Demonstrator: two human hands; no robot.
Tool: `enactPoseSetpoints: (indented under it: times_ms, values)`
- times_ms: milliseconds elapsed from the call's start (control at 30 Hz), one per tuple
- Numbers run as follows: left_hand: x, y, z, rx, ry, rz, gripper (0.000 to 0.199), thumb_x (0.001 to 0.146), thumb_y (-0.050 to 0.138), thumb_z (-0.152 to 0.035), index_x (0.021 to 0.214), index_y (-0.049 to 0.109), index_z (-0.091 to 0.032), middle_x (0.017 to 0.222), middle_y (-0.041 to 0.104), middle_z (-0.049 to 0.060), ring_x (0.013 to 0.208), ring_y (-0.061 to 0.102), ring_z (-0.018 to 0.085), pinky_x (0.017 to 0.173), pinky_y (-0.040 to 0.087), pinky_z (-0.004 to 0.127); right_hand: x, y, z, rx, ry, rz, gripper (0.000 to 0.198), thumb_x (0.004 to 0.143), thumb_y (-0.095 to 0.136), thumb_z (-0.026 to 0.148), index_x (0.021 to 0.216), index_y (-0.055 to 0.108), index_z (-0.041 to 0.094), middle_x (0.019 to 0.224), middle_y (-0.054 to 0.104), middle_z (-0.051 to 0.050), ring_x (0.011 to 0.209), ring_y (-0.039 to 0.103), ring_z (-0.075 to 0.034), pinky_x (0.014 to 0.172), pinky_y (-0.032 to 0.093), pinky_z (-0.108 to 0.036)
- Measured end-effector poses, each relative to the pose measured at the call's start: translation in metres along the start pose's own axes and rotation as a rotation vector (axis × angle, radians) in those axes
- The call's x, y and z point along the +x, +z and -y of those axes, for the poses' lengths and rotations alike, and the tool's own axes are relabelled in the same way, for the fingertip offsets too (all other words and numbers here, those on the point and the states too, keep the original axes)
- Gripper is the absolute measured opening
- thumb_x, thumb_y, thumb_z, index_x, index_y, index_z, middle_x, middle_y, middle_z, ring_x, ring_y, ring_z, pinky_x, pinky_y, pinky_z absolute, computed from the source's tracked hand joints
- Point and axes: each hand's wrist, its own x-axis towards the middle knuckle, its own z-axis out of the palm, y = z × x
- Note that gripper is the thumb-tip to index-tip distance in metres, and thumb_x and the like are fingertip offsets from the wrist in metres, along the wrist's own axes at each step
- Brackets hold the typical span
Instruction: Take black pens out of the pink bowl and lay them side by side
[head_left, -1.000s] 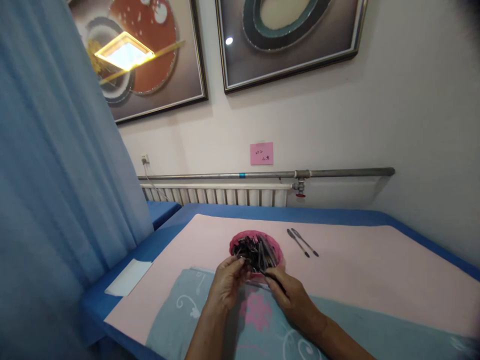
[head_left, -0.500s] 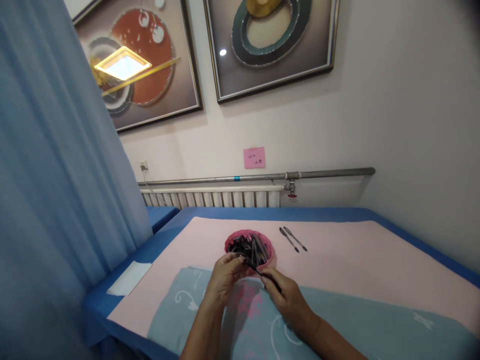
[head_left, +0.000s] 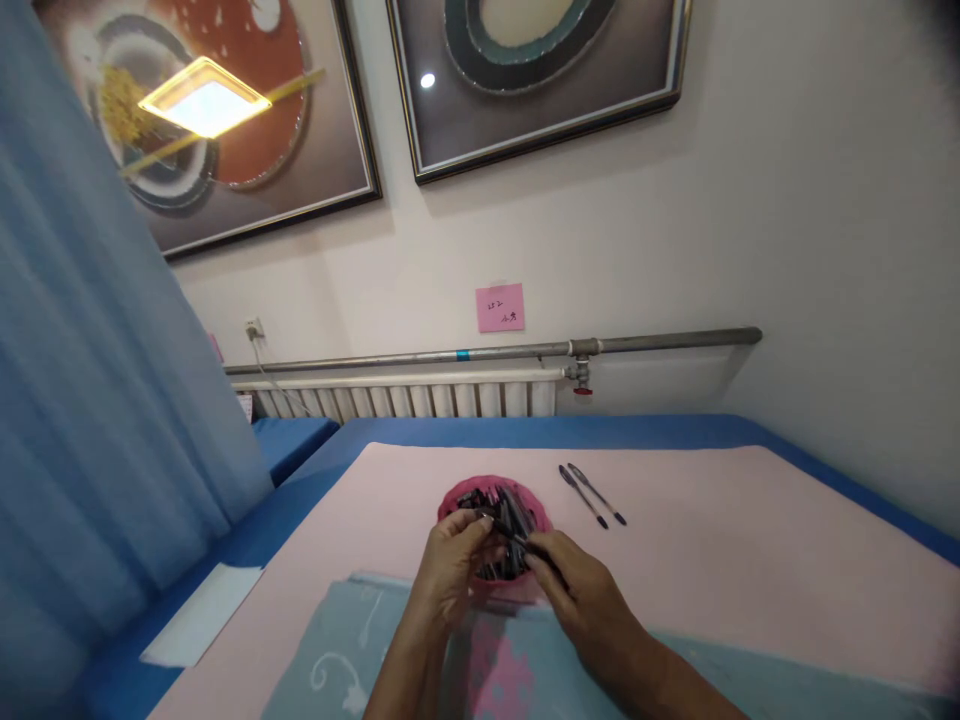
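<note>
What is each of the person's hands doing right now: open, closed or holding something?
Left hand: closed, fingertips pinching one end of a slim black pen.
Right hand: closed, holding the other end of apparently the same pen.

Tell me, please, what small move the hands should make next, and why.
Probably the right hand should press gently toward the left hand: they grip opposite ends of a slim dark pen-like item, roughly in line, by the pink basket of slim dark pieces. Whether its parts are fully seated is too small to tell.
</note>
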Motion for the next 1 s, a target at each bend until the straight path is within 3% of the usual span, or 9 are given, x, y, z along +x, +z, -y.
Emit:
enactPoseSetpoints:
  times_ms: [100,167,233,367,467,667,767,833,1000]
  values:
    - [0.017,0.005,-0.007,0.007,0.026,0.052,0.027,0.054,0.08,-0.028,0.069,0.066,-0.011,0.065,0.065,0.002,0.061,0.06,0.012,0.062,0.05,0.024,0.018,0.002,-0.009,0.228,0.2,0.073,0.017,0.085,0.046,0.032,0.077,0.056,0.021,0.06,0.054,0.002,0.055,0.053,-0.014,0.052,0.043,-0.024]
    - [0.029,0.009,-0.008,-0.005,0.033,0.095,0.025,0.056,0.079,-0.027,0.07,0.067,-0.011,0.068,0.065,0.003,0.063,0.06,0.011,0.063,0.049,0.023,0.026,0.007,-0.019,0.424,0.391,0.126,0.022,0.084,0.043,0.037,0.072,0.051,0.021,0.048,0.039,0.007,0.038,0.038,-0.01,0.038,0.031,-0.021]
    - [0.042,0.012,-0.006,-0.024,0.014,0.111,0.024,0.057,0.079,-0.026,0.072,0.068,-0.011,0.07,0.066,0.004,0.063,0.06,0.011,0.063,0.049,0.023,0.032,0.01,-0.029,0.535,0.477,0.113,0.02,0.082,0.045,0.038,0.075,0.051,0.021,0.048,0.038,0.009,0.036,0.034,-0.008,0.035,0.027,-0.02]
    - [0.064,0.019,0.006,-0.065,-0.023,0.071,0.024,0.056,0.079,-0.024,0.072,0.067,-0.011,0.07,0.067,0.004,0.063,0.06,0.012,0.065,0.049,0.024,0.042,0.007,-0.043,0.343,0.336,-0.026,0.013,0.072,0.058,0.027,0.082,0.053,0.02,0.068,0.057,0.002,0.06,0.054,-0.014,0.055,0.044,-0.023]
    - [0.075,0.02,0.016,-0.092,-0.022,0.039,0.024,0.057,0.079,-0.025,0.073,0.066,-0.012,0.073,0.067,0.005,0.065,0.061,0.012,0.066,0.049,0.024,0.05,-0.001,-0.05,0.14,0.25,-0.014,0.006,0.077,0.052,0.025,0.076,0.055,0.02,0.068,0.059,0.0,0.064,0.056,-0.016,0.059,0.045,-0.026]
    - [0.08,0.013,0.028,-0.131,-0.029,-0.076,0.026,0.055,0.08,-0.024,0.074,0.065,-0.014,0.075,0.067,0.003,0.067,0.062,0.013,0.066,0.051,0.024,0.048,-0.003,-0.06,0.024,0.199,0.067,0.014,0.079,0.053,0.024,0.092,0.057,0.022,0.085,0.064,-0.004,0.076,0.059,-0.019,0.069,0.047,-0.029]
    - [0.078,0.009,0.031,-0.146,-0.051,-0.078,0.026,0.056,0.08,-0.025,0.072,0.064,-0.014,0.073,0.066,0.002,0.068,0.062,0.013,0.065,0.051,0.023,0.044,-0.001,-0.062,-0.022,0.187,0.086,0.007,0.083,0.048,0.023,0.082,0.055,0.022,0.077,0.062,-0.002,0.069,0.058,-0.017,0.064,0.046,-0.027]
    - [0.077,0.008,0.032,-0.169,-0.057,-0.077,0.026,0.055,0.081,-0.025,0.072,0.063,-0.014,0.072,0.066,0.002,0.067,0.062,0.013,0.065,0.051,0.023,0.043,0.0,-0.061,0.01,0.2,0.108,0.017,0.088,0.041,0.026,0.079,0.055,0.021,0.071,0.061,-0.001,0.064,0.057,-0.016,0.06,0.046,-0.027]
    - [0.073,0.005,0.034,-0.189,-0.068,-0.106,0.028,0.054,0.081,-0.021,0.074,0.063,-0.014,0.073,0.066,0.002,0.066,0.062,0.012,0.062,0.051,0.022,0.04,0.001,-0.056,-0.047,0.159,0.08,0.012,0.082,0.051,0.024,0.093,0.056,0.022,0.087,0.063,-0.005,0.077,0.06,-0.019,0.068,0.047,-0.03]
